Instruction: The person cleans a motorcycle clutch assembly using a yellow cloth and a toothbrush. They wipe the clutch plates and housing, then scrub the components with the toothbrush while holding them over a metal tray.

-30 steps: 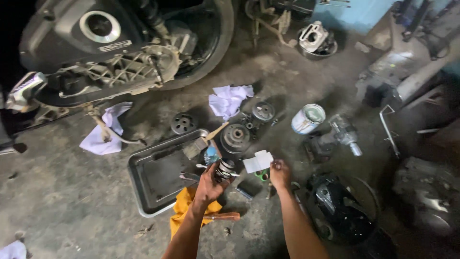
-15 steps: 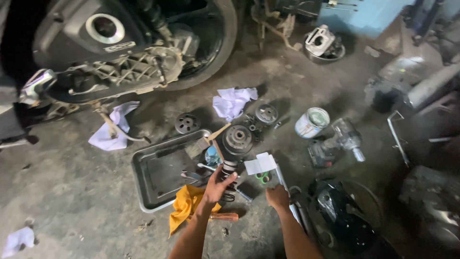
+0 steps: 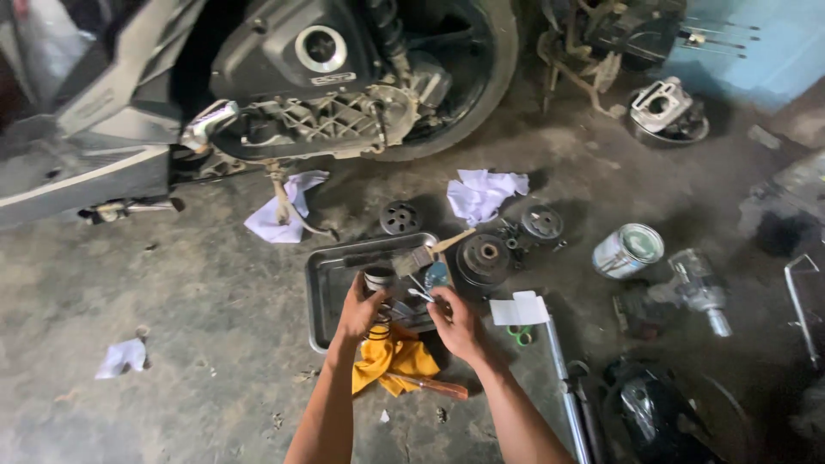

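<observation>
A scooter (image 3: pixel 258 94) stands along the far edge of the concrete floor (image 3: pixel 172 344), its rear wheel (image 3: pixel 481 77) lifted beside scattered white rags (image 3: pixel 485 193). Nearer, a shallow metal tray (image 3: pixel 331 296) lies on the floor with a paintbrush (image 3: pixel 412 258) resting across its far right corner. A round clutch drum (image 3: pixel 483 256) sits just right of the tray, a paint tin (image 3: pixel 627 249) farther right. A yellow cloth (image 3: pixel 391 365) lies at the tray's near edge. Over the tray's near right corner, the left hand (image 3: pixel 357 314) wraps its grip around a coil spring assembly (image 3: pixel 378 301). The right hand (image 3: pixel 455 322) pinches a small metal tool (image 3: pixel 421 295) against it.
</observation>
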